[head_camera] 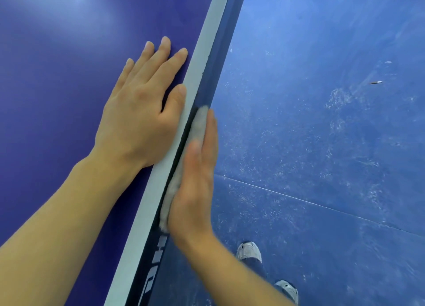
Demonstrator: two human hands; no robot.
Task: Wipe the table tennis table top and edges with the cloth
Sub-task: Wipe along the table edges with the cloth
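Observation:
The dark blue table tennis table top fills the left half, bordered by a white line along its right edge. My left hand rests flat on the top with straight fingers, its thumb on the white line. My right hand presses a folded grey-white cloth flat against the table's dark side edge, with its fingers straight. The cloth shows only as a thin strip between my palm and the edge.
White lettering runs along the side edge below my right hand. The blue scuffed floor lies to the right with a seam line and a small stick-like object. My two shoes stand close to the table.

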